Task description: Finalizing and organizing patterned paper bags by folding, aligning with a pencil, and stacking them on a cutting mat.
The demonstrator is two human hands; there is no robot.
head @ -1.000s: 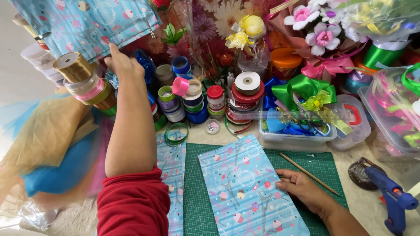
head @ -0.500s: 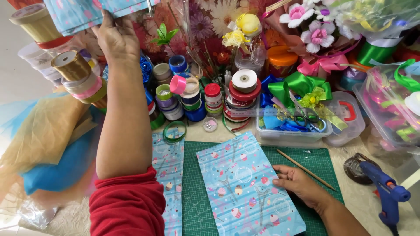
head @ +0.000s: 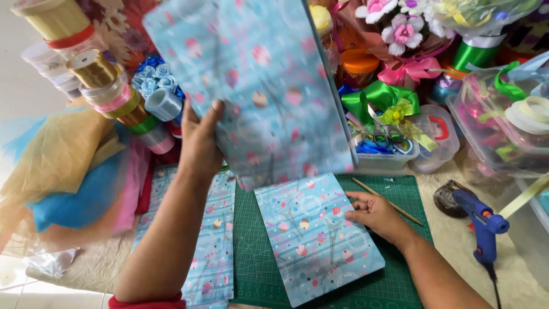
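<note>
- The left hand lifts a sheet of blue patterned wrapping paper above the desk, fingers closed on its lower left edge.
- The right hand lies flat, fingers spread, pressing a second sheet onto the green cutting mat.
- A third sheet lies just left of the mat.
- A thin wooden stick rests near the right hand; a blue glue gun sits farther right.
- Ribbon spools stand at the back left.
</note>
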